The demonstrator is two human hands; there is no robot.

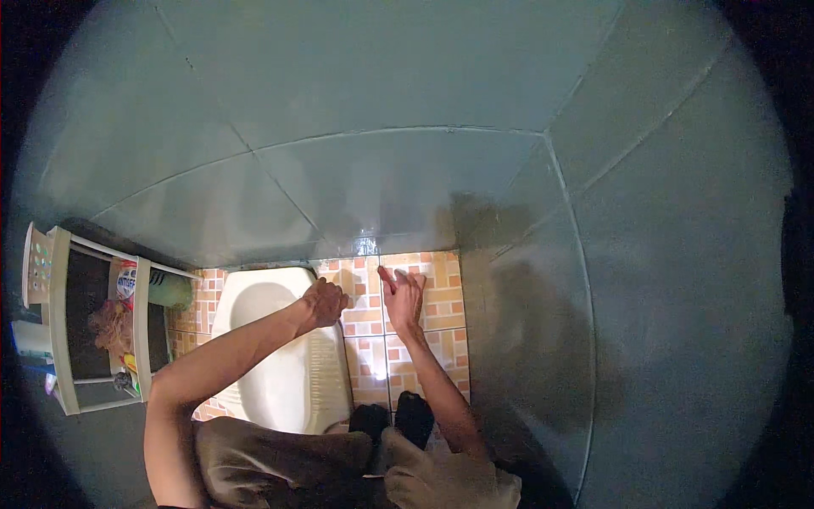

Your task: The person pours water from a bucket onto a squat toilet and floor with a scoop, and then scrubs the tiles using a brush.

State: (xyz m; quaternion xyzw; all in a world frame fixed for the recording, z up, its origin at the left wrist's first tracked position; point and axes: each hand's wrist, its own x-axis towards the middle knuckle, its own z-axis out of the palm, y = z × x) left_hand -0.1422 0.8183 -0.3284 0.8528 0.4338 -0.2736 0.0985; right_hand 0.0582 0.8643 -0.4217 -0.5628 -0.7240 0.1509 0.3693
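Over the right edge of a cream squat toilet (280,399) hangs my left hand (326,304), its fingers curled in. Whether anything small is inside it I cannot make out. To its right, above the patterned tile floor (365,360), is my right hand (404,299). One digit sticks out towards the wall while the others bend loosely apart, and nothing shows in them. The two hands do not touch each other.
A white rack (59,314) at the left holds bottles, packets and a pink mesh bundle (110,327). Grey-green wall panels (381,182) close in ahead and on the right. My feet in black footwear (414,417) stand right of the toilet, below my bent knees.
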